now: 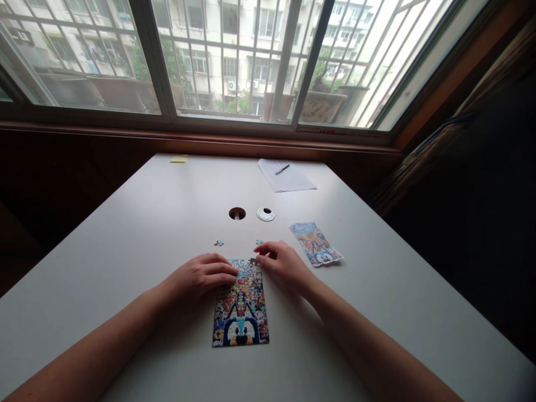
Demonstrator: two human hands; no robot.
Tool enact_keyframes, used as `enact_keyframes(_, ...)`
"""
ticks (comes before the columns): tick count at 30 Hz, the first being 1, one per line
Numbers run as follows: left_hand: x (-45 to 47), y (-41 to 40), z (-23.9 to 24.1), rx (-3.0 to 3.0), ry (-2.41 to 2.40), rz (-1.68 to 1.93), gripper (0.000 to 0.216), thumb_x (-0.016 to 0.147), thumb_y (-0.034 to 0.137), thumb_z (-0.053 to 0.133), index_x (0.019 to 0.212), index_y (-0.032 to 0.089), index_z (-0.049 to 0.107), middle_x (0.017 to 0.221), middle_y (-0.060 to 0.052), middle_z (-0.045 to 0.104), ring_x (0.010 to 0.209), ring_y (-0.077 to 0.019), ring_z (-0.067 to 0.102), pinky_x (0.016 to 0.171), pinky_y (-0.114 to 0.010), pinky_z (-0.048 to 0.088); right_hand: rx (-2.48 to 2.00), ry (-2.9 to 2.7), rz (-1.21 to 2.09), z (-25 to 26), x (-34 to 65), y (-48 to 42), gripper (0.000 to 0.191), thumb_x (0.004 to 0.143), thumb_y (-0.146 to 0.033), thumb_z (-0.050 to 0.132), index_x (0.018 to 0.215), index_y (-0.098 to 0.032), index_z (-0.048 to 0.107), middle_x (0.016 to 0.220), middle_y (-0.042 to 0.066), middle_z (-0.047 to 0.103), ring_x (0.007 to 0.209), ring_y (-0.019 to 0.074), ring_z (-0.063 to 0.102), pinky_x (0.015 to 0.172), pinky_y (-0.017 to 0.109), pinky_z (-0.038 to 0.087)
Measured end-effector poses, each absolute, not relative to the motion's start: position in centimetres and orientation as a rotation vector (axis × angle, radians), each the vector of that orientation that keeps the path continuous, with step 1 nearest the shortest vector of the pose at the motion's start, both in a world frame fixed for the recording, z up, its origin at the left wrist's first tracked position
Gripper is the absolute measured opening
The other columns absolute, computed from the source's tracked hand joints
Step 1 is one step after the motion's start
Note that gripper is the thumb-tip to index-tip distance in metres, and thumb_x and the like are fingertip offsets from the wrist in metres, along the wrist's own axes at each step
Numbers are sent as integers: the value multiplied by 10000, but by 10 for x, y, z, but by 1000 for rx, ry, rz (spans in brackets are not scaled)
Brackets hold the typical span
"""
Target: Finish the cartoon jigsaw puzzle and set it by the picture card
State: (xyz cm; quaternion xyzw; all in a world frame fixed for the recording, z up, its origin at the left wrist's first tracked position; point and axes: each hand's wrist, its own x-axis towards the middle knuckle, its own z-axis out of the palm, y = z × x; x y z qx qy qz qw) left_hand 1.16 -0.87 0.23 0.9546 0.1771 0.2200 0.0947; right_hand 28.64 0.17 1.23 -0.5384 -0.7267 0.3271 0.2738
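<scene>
puzzle (242,312) lies on the table (125,234), nearly complete. left hand (201,276) rests on its top-left corner, fingers flat and together, seemingly pinning it; right hand (285,262) pinches a small piece (252,261) at the top-right corner. picture card (317,244) lies alongside, in view.

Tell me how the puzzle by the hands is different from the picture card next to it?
The puzzle looks larger; the picture card looks smaller. The puzzle lies straight, the card is turned at an angle. The left hand and right hand touch the puzzle; the card lies untouched. Both seem to show the same colourful cartoon with a blue face.
</scene>
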Motion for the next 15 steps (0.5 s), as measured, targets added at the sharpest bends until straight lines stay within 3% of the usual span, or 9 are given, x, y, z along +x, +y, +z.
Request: enact_keyframes(15, 11, -7, -1, 2860, 504, 664, 257, 990, 205, 555, 1230, 214, 648, 1238, -67, 705, 1128, -223, 615, 945, -369, 549, -1398, -2037, 913, 13, 286, 1, 164, 833, -277, 693, 967, -237, 779, 859, 39, 729, 977, 236, 588, 819, 335, 453)
